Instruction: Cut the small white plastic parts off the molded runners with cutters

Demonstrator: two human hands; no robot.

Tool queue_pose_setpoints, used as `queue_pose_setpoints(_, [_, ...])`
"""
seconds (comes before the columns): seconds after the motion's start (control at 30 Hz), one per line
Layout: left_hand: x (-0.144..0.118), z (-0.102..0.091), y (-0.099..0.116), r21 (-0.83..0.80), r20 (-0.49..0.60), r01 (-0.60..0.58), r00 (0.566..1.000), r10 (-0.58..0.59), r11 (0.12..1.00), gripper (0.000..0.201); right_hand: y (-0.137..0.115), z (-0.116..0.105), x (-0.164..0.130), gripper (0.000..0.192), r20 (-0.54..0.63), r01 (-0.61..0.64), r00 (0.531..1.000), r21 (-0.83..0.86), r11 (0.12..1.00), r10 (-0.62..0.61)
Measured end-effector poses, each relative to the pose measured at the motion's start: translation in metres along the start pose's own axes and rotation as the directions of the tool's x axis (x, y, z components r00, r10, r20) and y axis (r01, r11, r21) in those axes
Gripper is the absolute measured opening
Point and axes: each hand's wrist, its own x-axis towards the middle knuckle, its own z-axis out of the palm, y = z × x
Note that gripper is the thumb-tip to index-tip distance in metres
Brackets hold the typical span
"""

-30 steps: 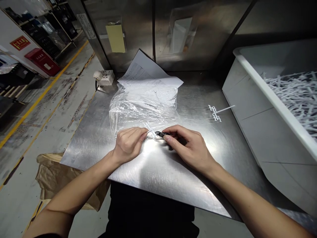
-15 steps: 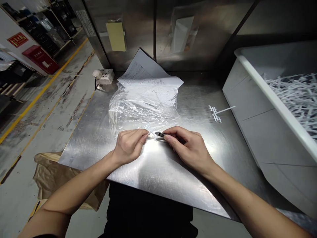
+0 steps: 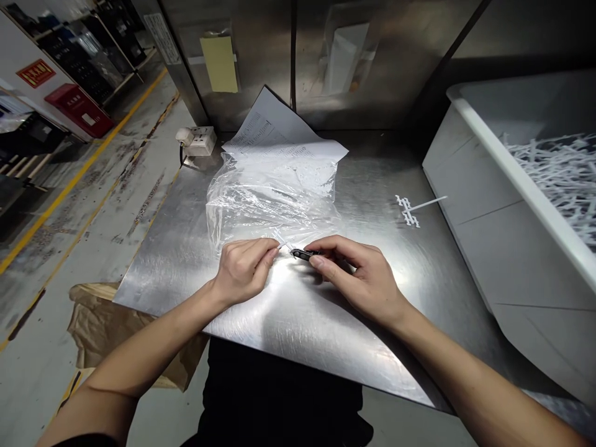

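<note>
White plastic strip (image 3: 282,246), thin and partly lost in glare, lies pinched between the fingertips of the left hand (image 3: 243,270) at the near edge of a crumpled clear plastic bag (image 3: 270,202). The right hand (image 3: 361,278) is closed around a small dark tool (image 3: 302,252), held between thumb and forefinger, whose tip meets the strip just beside the left fingertips; what kind of tool it is cannot be told. Both hands rest on the steel worktop (image 3: 298,323), close together near its middle. Behind the bag, printed paper sheets (image 3: 274,133) lie partly folded up against the metal back wall. Further right on the worktop a white comb-like plastic piece (image 3: 412,211) lies alone, well apart from the hands. A large grey tub (image 3: 484,205) stands at the right edge, holding a heap of white plastic pieces (image 3: 559,180). A white power socket (image 3: 198,141) sits at the far left corner.
</note>
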Motion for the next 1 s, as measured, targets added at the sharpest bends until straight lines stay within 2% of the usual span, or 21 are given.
queue_pose_setpoints(0.53, [0.0015,-0.0004,0.0008,0.012,-0.008,-0.025,1.0,0.025,1.0,0.016,-0.0005,-0.0019,0.0002,0.022,0.04,0.007,0.999,-0.022,1.0,-0.006])
queue_pose_setpoints(0.73, [0.0001,-0.0002,0.0007,0.039,-0.006,-0.033,0.999,0.033,0.999,0.014,0.0021,0.0017,-0.0002,0.02,0.002,0.007,1.0,-0.033,0.999,-0.007])
queue_pose_setpoints(0.87, [-0.0006,0.0001,0.0007,0.026,0.019,0.004,1.0,-0.005,1.0,0.015,0.004,0.0044,0.001,0.022,0.001,-0.036,0.999,0.007,0.999,0.036])
queue_pose_setpoints(1.0, [-0.002,-0.0005,0.001,0.013,0.092,0.066,0.994,-0.067,0.998,0.016,0.0051,0.0064,-0.0005,0.022,0.007,-0.074,0.997,0.041,0.996,0.074])
